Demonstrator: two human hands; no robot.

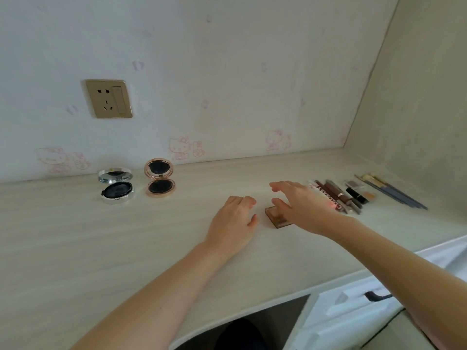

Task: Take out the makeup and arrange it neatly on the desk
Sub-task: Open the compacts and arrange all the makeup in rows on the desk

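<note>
On the pale wooden desk (pixel 101 236) two round compacts stand open: a silver one (pixel 116 186) at the left and a rose-gold one (pixel 159 178) beside it. A small brown square palette (pixel 276 218) lies flat in the middle. My right hand (pixel 300 203) hovers over it with fingers spread, the thumb touching its near-left corner. My left hand (pixel 233 223) rests on the desk just left of the palette, fingers curled under, holding nothing. To the right lies a row of brown tubes and lipsticks (pixel 336 195), then several thin brushes (pixel 389 190).
A gold wall socket (pixel 109 98) sits on the patterned wall above the compacts. A side panel (pixel 417 97) closes off the desk at the right. Below the desk's front edge at the right is a white drawer with a dark handle (pixel 376 296).
</note>
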